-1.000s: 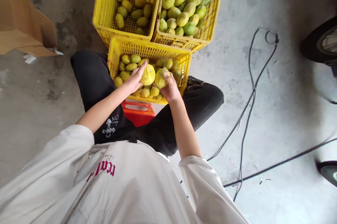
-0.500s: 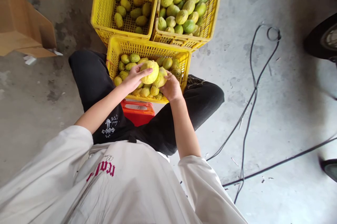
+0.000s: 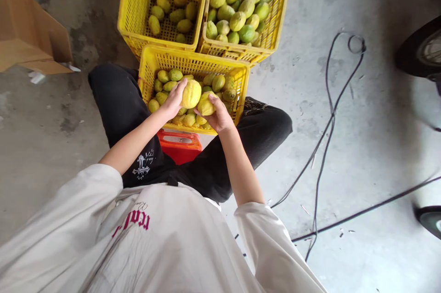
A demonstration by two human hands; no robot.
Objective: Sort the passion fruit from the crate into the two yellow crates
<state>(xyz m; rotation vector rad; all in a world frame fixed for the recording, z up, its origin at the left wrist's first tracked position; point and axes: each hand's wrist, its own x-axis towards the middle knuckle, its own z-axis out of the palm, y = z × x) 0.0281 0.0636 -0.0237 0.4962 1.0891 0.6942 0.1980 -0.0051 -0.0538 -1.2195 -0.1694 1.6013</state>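
My left hand (image 3: 174,101) is closed round a plump yellow papaya (image 3: 192,93), its fingers along the fruit's left side. Close beside it, a second yellow papaya (image 3: 206,104) sits in the grip of my right hand (image 3: 221,117). Both fruits are held above the near yellow crate (image 3: 195,59), almost side by side. Under them the crate holds many green-yellow papayas (image 3: 218,83), partly hidden by my hands.
Two more yellow crates stand beyond: the left one (image 3: 136,3) has several papayas at its bottom, the right one (image 3: 280,13) is piled fuller. A red stool (image 3: 181,148) shows between my legs. Cardboard boxes (image 3: 27,22) lie left; a black cable (image 3: 324,141) and wheels (image 3: 422,49) are right.
Both papayas have turned in my hands. My right hand has come slightly lower and left, its thumb now on top of its fruit; my left fingers have shifted to the fruit's side.
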